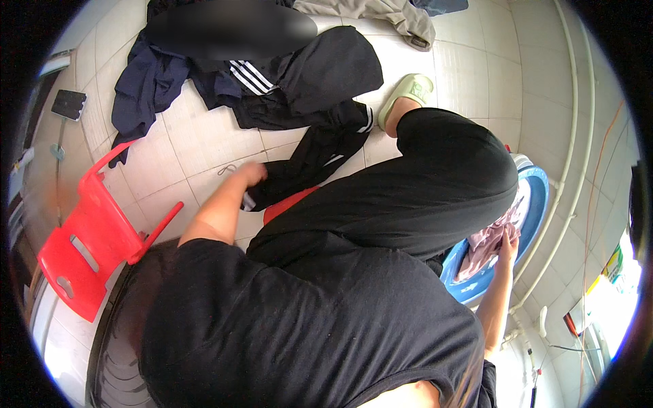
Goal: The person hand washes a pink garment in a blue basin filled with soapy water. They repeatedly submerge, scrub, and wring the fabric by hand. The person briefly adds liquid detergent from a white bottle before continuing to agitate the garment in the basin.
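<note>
My left hand (254, 175) is low over the tiled floor, beside the end of a black garment with white stripes (299, 166). Motion smears its fingers, so I cannot tell whether they grip the cloth. On my right, a blue basin (466, 291) holds a mauve garment (481, 246) and some white cloth. My right hand (509, 239) reaches into the basin with its fingers closed on the mauve garment. My bent leg in black trousers hides part of the basin's near side.
A red plastic chair (92, 248) stands at the left. Dark clothes (153, 88) and a black garment (333, 71) lie ahead, with beige trousers (398, 19) farther off. My foot wears a light green slipper (413, 90). White pipes (568, 136) run along the right wall.
</note>
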Demonstrator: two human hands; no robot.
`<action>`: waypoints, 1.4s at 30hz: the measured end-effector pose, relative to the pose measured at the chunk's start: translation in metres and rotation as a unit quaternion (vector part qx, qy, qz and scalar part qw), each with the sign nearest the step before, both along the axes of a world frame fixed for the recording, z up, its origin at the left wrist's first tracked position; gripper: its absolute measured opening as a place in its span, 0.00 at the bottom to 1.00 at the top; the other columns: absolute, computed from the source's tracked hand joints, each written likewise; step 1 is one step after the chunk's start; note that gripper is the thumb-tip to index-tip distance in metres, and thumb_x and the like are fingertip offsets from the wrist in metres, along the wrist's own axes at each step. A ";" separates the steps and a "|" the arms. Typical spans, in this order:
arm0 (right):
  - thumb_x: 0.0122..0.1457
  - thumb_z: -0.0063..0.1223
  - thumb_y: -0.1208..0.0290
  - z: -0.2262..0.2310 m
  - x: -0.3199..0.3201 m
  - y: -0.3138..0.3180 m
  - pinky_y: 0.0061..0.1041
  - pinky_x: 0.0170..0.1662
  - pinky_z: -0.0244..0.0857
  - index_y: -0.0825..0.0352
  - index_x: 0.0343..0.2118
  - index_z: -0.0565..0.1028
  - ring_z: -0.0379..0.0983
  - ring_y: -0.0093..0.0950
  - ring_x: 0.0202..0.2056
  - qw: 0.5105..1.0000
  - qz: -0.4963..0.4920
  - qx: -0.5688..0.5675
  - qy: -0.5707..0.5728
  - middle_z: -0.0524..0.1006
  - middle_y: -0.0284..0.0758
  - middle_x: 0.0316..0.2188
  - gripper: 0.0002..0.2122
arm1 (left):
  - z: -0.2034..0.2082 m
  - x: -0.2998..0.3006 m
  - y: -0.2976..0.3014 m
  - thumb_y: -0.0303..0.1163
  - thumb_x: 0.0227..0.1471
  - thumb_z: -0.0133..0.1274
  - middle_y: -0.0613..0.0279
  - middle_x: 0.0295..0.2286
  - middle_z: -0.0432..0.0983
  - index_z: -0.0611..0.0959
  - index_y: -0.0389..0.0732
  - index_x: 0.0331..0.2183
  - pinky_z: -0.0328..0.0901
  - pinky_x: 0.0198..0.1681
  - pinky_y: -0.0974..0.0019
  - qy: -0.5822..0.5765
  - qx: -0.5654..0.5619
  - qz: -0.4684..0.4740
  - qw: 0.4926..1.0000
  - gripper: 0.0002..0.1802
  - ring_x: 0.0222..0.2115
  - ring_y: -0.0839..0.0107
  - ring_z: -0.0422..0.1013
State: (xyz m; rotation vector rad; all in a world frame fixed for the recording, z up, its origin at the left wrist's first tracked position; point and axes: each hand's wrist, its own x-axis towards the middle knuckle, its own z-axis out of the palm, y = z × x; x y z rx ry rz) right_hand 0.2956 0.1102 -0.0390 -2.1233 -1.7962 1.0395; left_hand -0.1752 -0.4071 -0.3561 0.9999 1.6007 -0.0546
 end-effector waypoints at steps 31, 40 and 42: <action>0.56 0.51 0.72 -0.033 0.002 -0.015 0.22 0.43 0.64 0.69 0.44 0.68 0.69 0.24 0.40 0.978 -0.010 0.023 0.205 0.72 0.35 0.40 0.14 | 0.264 -0.173 0.247 0.23 0.45 0.52 0.63 0.37 0.71 0.71 0.35 0.40 0.61 0.44 0.67 0.096 0.665 0.660 0.337 0.16 0.37 0.70 0.67; 0.52 0.49 0.76 -0.028 0.032 -0.014 0.22 0.43 0.63 0.68 0.45 0.69 0.70 0.26 0.39 0.975 0.070 0.121 0.172 0.74 0.37 0.37 0.16 | 0.243 -0.108 0.278 0.39 0.38 0.60 0.44 0.47 0.65 0.69 0.35 0.46 0.57 0.52 0.59 0.227 0.386 0.538 0.714 0.33 0.50 0.52 0.61; 0.51 0.51 0.77 -0.001 0.024 -0.028 0.19 0.40 0.64 0.69 0.42 0.70 0.70 0.20 0.36 0.984 -0.002 0.048 0.170 0.74 0.32 0.35 0.14 | 0.277 -0.059 0.308 0.34 0.41 0.56 0.48 0.44 0.66 0.71 0.37 0.44 0.56 0.52 0.61 0.206 0.530 0.443 0.693 0.26 0.48 0.55 0.62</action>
